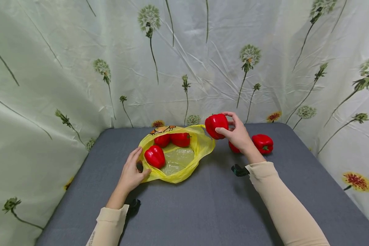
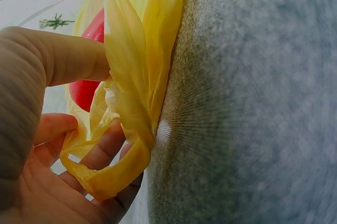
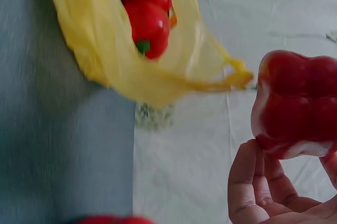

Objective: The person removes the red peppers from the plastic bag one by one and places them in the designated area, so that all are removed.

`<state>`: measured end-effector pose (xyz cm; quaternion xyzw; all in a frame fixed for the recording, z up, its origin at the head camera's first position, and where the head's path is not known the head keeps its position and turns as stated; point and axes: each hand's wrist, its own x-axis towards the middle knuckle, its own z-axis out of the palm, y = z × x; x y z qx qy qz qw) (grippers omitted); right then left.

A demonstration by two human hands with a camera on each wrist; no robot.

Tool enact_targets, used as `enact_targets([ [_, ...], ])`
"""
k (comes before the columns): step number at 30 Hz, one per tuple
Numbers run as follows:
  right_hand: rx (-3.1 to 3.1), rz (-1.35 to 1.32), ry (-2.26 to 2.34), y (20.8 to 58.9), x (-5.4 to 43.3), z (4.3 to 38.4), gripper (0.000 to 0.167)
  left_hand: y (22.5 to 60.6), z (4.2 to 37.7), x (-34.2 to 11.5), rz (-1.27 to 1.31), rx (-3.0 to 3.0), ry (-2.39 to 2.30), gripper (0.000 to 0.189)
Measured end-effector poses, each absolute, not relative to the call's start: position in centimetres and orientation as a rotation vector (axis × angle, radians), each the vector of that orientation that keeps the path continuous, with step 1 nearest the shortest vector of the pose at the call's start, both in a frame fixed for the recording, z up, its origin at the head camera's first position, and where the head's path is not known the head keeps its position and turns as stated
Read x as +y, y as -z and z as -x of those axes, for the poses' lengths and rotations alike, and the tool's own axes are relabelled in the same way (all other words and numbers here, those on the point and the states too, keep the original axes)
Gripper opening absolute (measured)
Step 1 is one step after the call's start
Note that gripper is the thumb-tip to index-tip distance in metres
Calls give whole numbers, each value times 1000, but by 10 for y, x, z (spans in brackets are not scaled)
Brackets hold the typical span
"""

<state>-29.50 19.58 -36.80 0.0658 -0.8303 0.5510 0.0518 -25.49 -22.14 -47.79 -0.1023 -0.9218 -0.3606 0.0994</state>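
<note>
My right hand (image 1: 238, 133) grips a red bell pepper (image 1: 216, 125) between thumb and fingers, raised at the right rim of a yellow plastic bag (image 1: 184, 177). The bag lies on its side with its mouth spread toward me. Inside it are three red bell peppers, one (image 1: 154, 156) near the left edge and two (image 1: 180, 139) farther back. At the bag's left rim, my left hand (image 1: 133, 171) holds the plastic; in the left wrist view a bag handle (image 2: 113, 179) loops around its fingers. The right wrist view shows the held pepper (image 3: 297, 103) beside the other bag handle (image 3: 237, 77).
Two more red bell peppers stand on the grey table (image 1: 184, 215) at the right, one (image 1: 262, 144) in full view, the other (image 1: 233, 147) partly behind my right hand. A pale curtain (image 1: 184, 51) with a dandelion print hangs along the back and sides.
</note>
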Motion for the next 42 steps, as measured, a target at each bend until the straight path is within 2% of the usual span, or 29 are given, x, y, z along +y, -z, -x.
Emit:
enact_targets([
  [31, -2392, 224, -1605, 383, 331, 280, 73, 476, 256, -221, 304, -2743, 1101, 94],
  [42, -2269, 285, -1691, 400, 362, 273, 51, 477, 255, -221, 294, -2747, 1093, 94],
])
